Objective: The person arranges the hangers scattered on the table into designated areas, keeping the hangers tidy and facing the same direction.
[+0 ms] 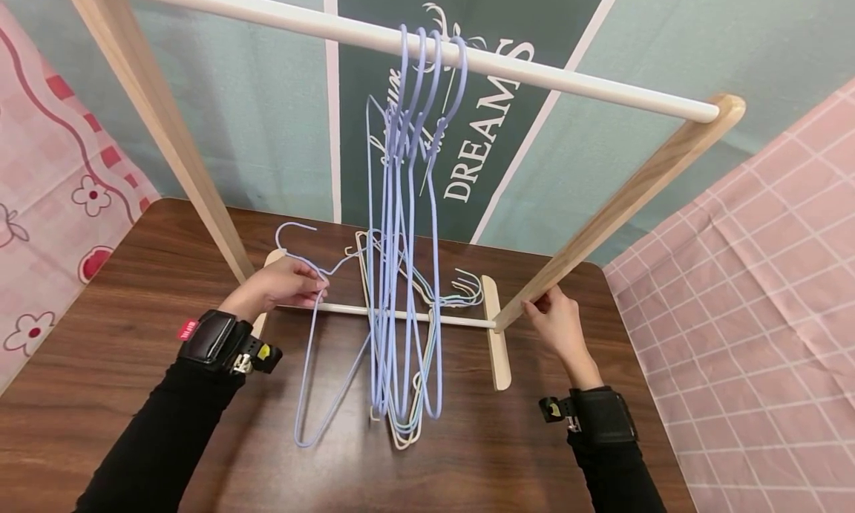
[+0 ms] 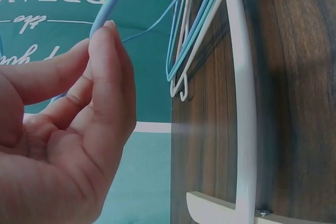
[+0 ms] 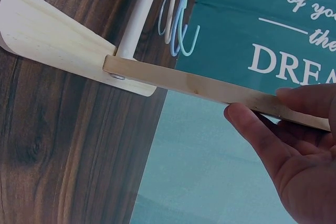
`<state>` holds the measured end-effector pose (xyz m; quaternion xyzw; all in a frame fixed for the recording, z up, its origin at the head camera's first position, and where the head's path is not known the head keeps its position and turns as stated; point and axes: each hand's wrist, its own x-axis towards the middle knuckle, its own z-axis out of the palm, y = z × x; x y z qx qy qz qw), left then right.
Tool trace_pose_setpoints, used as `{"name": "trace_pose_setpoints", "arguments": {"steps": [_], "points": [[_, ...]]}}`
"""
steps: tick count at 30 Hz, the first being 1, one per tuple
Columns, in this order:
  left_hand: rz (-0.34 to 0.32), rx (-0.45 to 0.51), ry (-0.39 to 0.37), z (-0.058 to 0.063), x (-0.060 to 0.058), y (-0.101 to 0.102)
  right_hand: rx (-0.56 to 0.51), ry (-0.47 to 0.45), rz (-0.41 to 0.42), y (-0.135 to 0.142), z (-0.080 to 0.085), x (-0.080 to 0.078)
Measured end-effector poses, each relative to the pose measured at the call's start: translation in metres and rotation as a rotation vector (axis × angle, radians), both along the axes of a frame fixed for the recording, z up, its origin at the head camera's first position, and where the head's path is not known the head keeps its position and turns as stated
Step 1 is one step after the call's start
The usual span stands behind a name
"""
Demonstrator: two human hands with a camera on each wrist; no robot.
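1 green cloth (image 1: pixel 280 119) hung behind rack (image 1: pixel 361 35), "DREAMS" lettered on it; 2 pink cloths flanked rack, 1 to its L (image 1: pixel 60 164), 1 to its R. Brown wood-grain surface (image 1: pixel 528 453) lay under rack. Rack had 1 white top rail, 1 white lower bar (image 1: pixel 344 309), 2 wooden posts & 2 wooden feet. 4 blue hangers (image 1: pixel 436 260) hung by their hooks from rack's top rail, nr its middle, bunched close tog. Pile of white & blue hangers (image 1: pixel 461 301) lay below them, by rack's lower bar; overlapped, couldn't count. 1 more blue hanger (image 1: pixel 309 353) was off the rail, held nr rack's L post. L hand (image 1: pixel 287 279): thumb & fingers pinched that hanger's upper arm. R hand (image 1: pixel 559 324), nr base of rack's R post (image 1: pixel 621 201): thumb & fingers pinched the post. 2 black wrist straps (image 1: pixel 601 416), 1 per arm, on rack's near side, each w/ small cam.
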<state>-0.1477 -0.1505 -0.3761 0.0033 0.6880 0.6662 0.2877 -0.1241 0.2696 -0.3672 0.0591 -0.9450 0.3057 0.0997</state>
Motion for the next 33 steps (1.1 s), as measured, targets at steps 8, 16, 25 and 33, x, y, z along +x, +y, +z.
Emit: {"name": "trace_pose_setpoints", "arguments": {"steps": [8, 16, 25, 33], "points": [[0.008, 0.006, 0.003, 0.006, 0.002, -0.006, -0.005, -0.019, -0.007, -0.002, 0.002, -0.001], [0.074, -0.011, 0.014, 0.017, 0.006, -0.011, 0.003, -0.022, -0.005, -0.001, 0.002, 0.000], [0.076, -0.104, 0.069, 0.026, 0.009, -0.010, 0.001, -0.026, -0.003, -0.001, 0.003, 0.001], [0.071, -0.240, 0.158, 0.036, 0.013, -0.009, 0.002, -0.008, -0.003, -0.001, 0.001, 0.000]]}}
